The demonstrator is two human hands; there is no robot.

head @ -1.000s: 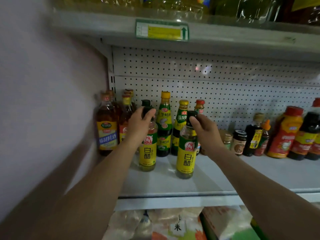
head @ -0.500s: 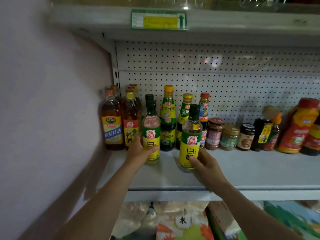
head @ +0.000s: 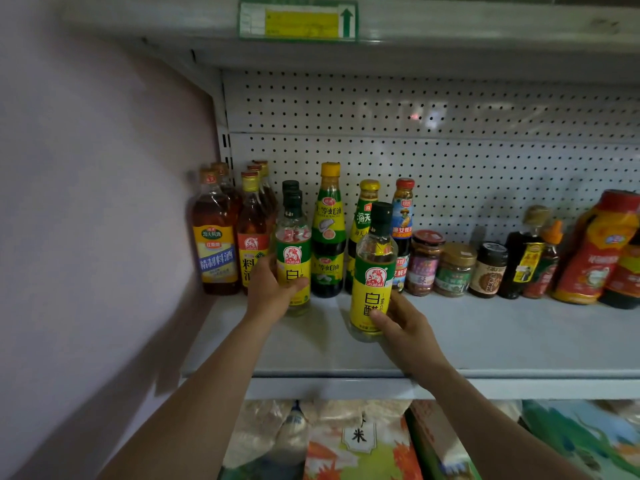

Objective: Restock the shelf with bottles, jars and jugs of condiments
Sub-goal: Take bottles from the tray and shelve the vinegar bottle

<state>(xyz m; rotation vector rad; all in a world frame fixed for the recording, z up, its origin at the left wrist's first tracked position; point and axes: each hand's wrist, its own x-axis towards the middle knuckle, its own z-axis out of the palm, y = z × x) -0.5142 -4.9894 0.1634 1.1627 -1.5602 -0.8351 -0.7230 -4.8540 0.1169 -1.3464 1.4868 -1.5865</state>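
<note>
Two bare hands hold two matching clear vinegar bottles with yellow and green labels and dark caps, both upright on the grey shelf (head: 485, 337). The left hand (head: 268, 292) grips the left vinegar bottle (head: 293, 251) low on its label, thumb across the front and fingers curled round the far side; this bottle stands far back, just beside the cooking wine bottles (head: 216, 233) at the wall end and the tall green oyster sauce bottle (head: 328, 230) on its other side, with another dark cap showing right behind it. The right hand (head: 403, 323) grips the right vinegar bottle (head: 373, 275) near its base, thumb on the front of the label and fingers wrapped round the right side; this bottle stands further forward than the other, in front of a yellow-capped bottle (head: 363, 216) and a red-capped bottle (head: 403, 220). To the right along the pegboard back (head: 450, 161) stand three small jars (head: 453, 268), then dark sauce bottles (head: 519, 258) and a red squeeze bottle (head: 599, 251). A yellow and green price tag (head: 298, 19) sits on the edge of the shelf above, and printed rice bags (head: 356, 441) lie below.
</note>
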